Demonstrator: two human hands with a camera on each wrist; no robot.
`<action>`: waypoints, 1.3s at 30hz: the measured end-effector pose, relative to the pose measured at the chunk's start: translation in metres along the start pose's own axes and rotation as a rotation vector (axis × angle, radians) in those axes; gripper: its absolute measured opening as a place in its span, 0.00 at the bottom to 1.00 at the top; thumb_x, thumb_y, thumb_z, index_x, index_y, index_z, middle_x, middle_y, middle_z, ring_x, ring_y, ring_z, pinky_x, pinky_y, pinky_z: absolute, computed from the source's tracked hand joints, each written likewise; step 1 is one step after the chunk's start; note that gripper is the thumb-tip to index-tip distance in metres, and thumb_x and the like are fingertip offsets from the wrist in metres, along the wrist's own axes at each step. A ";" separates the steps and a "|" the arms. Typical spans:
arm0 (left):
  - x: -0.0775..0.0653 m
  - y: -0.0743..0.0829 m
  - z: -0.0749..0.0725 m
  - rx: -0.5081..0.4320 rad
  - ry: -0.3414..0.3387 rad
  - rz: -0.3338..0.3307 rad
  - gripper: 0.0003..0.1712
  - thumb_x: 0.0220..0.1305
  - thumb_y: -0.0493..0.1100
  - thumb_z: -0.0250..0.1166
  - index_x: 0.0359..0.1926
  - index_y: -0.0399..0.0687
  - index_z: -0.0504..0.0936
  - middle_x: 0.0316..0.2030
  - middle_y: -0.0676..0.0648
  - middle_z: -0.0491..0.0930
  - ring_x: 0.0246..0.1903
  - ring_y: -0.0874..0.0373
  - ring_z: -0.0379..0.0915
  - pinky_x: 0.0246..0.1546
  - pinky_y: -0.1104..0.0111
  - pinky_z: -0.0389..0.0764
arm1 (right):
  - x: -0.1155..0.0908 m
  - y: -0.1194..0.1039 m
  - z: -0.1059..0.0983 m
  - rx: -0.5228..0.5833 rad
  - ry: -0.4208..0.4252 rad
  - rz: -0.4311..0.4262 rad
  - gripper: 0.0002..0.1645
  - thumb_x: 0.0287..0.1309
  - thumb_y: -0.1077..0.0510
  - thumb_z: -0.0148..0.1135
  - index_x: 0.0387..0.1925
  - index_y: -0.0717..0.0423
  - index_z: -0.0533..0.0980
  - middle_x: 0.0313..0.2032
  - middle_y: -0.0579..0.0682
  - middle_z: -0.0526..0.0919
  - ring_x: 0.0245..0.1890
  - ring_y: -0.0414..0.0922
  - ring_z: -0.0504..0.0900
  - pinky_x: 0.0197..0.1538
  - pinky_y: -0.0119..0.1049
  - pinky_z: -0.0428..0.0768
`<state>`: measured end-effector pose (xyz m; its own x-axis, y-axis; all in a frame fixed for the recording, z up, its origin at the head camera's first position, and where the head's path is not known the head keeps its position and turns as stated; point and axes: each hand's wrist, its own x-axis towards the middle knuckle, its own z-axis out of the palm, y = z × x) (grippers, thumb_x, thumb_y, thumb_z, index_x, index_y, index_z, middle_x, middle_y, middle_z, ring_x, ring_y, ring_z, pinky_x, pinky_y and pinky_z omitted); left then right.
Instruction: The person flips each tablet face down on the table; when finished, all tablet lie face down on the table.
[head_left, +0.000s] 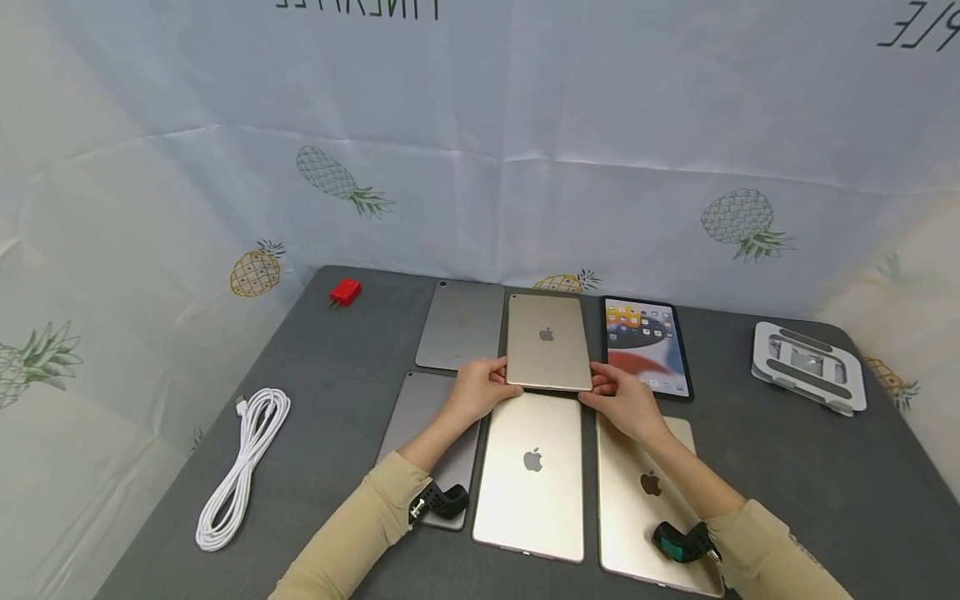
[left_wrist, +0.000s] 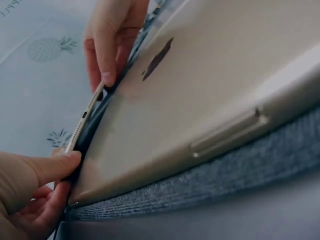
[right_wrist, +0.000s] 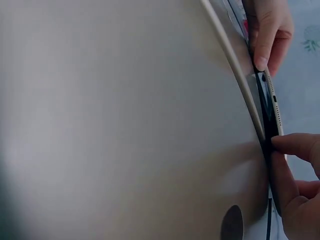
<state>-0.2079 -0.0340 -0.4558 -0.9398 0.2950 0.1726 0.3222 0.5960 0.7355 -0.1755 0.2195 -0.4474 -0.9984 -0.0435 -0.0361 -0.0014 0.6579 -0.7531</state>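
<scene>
A gold tablet (head_left: 548, 342), back face up with an apple logo, is at the back middle of the dark table. My left hand (head_left: 480, 387) pinches its near left corner between thumb and fingers, and my right hand (head_left: 621, 400) pinches the near right corner. Both wrist views show the tablet's thin edge (left_wrist: 83, 120) with its port, raised a little toward me. Just nearer lies a larger gold tablet (head_left: 529, 492), also face down. Under my right forearm is another gold tablet (head_left: 626, 508), and under my left forearm a grey tablet (head_left: 408, 408).
Another grey tablet (head_left: 461, 325) lies at the back left, and a tablet with its screen lit (head_left: 643, 346) at the back right. Left are a red charger plug (head_left: 346, 292) and a coiled white cable (head_left: 242, 475). A folded white stand (head_left: 808, 367) sits far right. A pineapple-print cloth (head_left: 450, 167) hangs behind.
</scene>
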 end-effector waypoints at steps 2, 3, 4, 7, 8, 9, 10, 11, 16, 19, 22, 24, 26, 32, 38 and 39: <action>0.001 0.000 0.000 0.079 0.015 0.052 0.24 0.52 0.43 0.76 0.48 0.34 0.84 0.28 0.49 0.79 0.26 0.63 0.73 0.30 0.73 0.73 | 0.002 0.000 0.000 -0.009 0.005 -0.015 0.35 0.56 0.58 0.70 0.63 0.67 0.70 0.42 0.55 0.82 0.37 0.45 0.80 0.42 0.36 0.77; 0.002 0.000 0.000 0.116 0.023 0.076 0.22 0.52 0.43 0.76 0.46 0.35 0.85 0.27 0.50 0.79 0.24 0.63 0.72 0.28 0.73 0.72 | 0.003 0.000 0.000 -0.015 0.005 -0.023 0.35 0.56 0.58 0.70 0.62 0.68 0.70 0.41 0.55 0.82 0.37 0.45 0.81 0.42 0.36 0.78; 0.002 -0.001 0.000 0.151 0.031 0.098 0.19 0.53 0.44 0.76 0.43 0.37 0.85 0.25 0.51 0.78 0.23 0.63 0.70 0.27 0.73 0.70 | 0.004 0.000 0.000 -0.022 0.004 -0.028 0.35 0.56 0.58 0.70 0.62 0.68 0.70 0.40 0.55 0.83 0.36 0.45 0.80 0.41 0.35 0.78; 0.005 -0.001 0.000 0.238 0.041 0.146 0.12 0.54 0.45 0.75 0.32 0.42 0.84 0.21 0.53 0.75 0.20 0.64 0.65 0.23 0.73 0.67 | 0.007 -0.001 -0.001 -0.047 -0.002 -0.051 0.34 0.55 0.59 0.71 0.61 0.70 0.71 0.38 0.55 0.83 0.34 0.45 0.81 0.39 0.36 0.79; 0.006 -0.001 0.000 0.256 0.040 0.154 0.12 0.54 0.45 0.75 0.29 0.43 0.82 0.20 0.53 0.74 0.20 0.64 0.64 0.23 0.73 0.66 | 0.008 -0.001 -0.001 -0.057 -0.006 -0.056 0.34 0.55 0.58 0.71 0.61 0.70 0.71 0.37 0.54 0.83 0.34 0.45 0.80 0.39 0.36 0.79; 0.006 -0.001 0.000 0.269 0.036 0.157 0.13 0.54 0.46 0.75 0.27 0.44 0.81 0.19 0.54 0.73 0.19 0.64 0.63 0.22 0.72 0.65 | 0.010 -0.001 -0.001 -0.070 -0.008 -0.062 0.34 0.55 0.59 0.71 0.60 0.70 0.71 0.36 0.54 0.83 0.33 0.45 0.80 0.39 0.36 0.79; 0.007 0.000 -0.001 0.284 0.030 0.159 0.14 0.54 0.46 0.74 0.24 0.45 0.78 0.18 0.54 0.71 0.19 0.64 0.62 0.22 0.72 0.64 | 0.010 -0.001 -0.001 -0.084 -0.011 -0.068 0.34 0.55 0.58 0.71 0.60 0.71 0.71 0.35 0.53 0.83 0.33 0.45 0.80 0.38 0.36 0.79; 0.008 0.000 -0.002 0.295 0.021 0.158 0.16 0.54 0.46 0.74 0.22 0.46 0.76 0.17 0.55 0.70 0.18 0.63 0.61 0.21 0.72 0.63 | 0.011 -0.002 -0.001 -0.097 -0.011 -0.074 0.34 0.54 0.59 0.71 0.60 0.71 0.71 0.34 0.53 0.83 0.32 0.45 0.80 0.37 0.36 0.78; 0.010 0.003 -0.003 0.306 -0.009 0.134 0.18 0.54 0.46 0.74 0.20 0.47 0.72 0.15 0.56 0.67 0.18 0.63 0.60 0.20 0.72 0.62 | 0.013 -0.006 -0.002 -0.168 -0.010 -0.109 0.34 0.53 0.59 0.72 0.57 0.74 0.73 0.29 0.51 0.81 0.29 0.44 0.78 0.32 0.36 0.76; 0.011 0.004 -0.002 0.306 -0.022 0.114 0.18 0.55 0.46 0.74 0.20 0.47 0.73 0.15 0.56 0.66 0.18 0.62 0.61 0.20 0.71 0.62 | 0.014 -0.010 -0.003 -0.196 -0.010 -0.114 0.31 0.52 0.60 0.72 0.54 0.76 0.75 0.27 0.50 0.81 0.26 0.44 0.76 0.30 0.35 0.74; 0.011 0.005 -0.002 0.311 -0.028 0.098 0.18 0.54 0.45 0.74 0.21 0.46 0.73 0.15 0.55 0.67 0.19 0.62 0.61 0.21 0.71 0.63 | 0.015 -0.013 -0.003 -0.221 -0.021 -0.111 0.28 0.52 0.60 0.71 0.50 0.76 0.77 0.23 0.49 0.79 0.23 0.43 0.73 0.27 0.35 0.71; 0.012 0.006 -0.002 0.313 -0.029 0.093 0.17 0.54 0.44 0.75 0.21 0.45 0.74 0.15 0.55 0.68 0.19 0.61 0.62 0.21 0.71 0.64 | 0.016 -0.014 -0.004 -0.238 -0.028 -0.110 0.25 0.52 0.60 0.71 0.48 0.75 0.78 0.21 0.48 0.78 0.22 0.42 0.72 0.25 0.35 0.69; 0.012 0.009 -0.002 0.311 -0.031 0.084 0.16 0.54 0.43 0.75 0.21 0.44 0.76 0.15 0.54 0.69 0.19 0.61 0.64 0.21 0.71 0.65 | 0.016 -0.014 -0.004 -0.254 -0.030 -0.111 0.25 0.52 0.59 0.72 0.47 0.74 0.79 0.19 0.47 0.77 0.20 0.42 0.71 0.24 0.34 0.68; 0.010 0.016 -0.003 0.346 -0.068 0.045 0.14 0.56 0.42 0.73 0.23 0.42 0.78 0.17 0.51 0.72 0.20 0.59 0.68 0.20 0.70 0.68 | 0.014 -0.013 -0.002 -0.260 -0.023 -0.111 0.27 0.52 0.59 0.72 0.49 0.74 0.79 0.19 0.47 0.77 0.20 0.42 0.71 0.23 0.34 0.67; 0.009 0.018 -0.002 0.367 -0.084 0.044 0.12 0.59 0.42 0.71 0.24 0.40 0.80 0.19 0.48 0.76 0.21 0.58 0.71 0.20 0.71 0.70 | 0.012 -0.012 -0.001 -0.250 -0.027 -0.147 0.25 0.54 0.60 0.70 0.49 0.74 0.79 0.19 0.46 0.77 0.20 0.41 0.70 0.23 0.33 0.67; 0.009 0.018 -0.001 0.366 -0.083 0.048 0.12 0.59 0.41 0.71 0.24 0.40 0.80 0.20 0.48 0.76 0.21 0.58 0.71 0.20 0.71 0.71 | 0.012 -0.011 -0.001 -0.252 -0.027 -0.155 0.24 0.54 0.60 0.70 0.49 0.74 0.79 0.20 0.46 0.77 0.20 0.41 0.70 0.23 0.33 0.67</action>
<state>-0.2104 -0.0219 -0.4404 -0.9150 0.3796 0.1366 0.3992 0.8029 0.4428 -0.1871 0.2123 -0.4385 -0.9834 -0.1758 0.0460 -0.1708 0.8074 -0.5647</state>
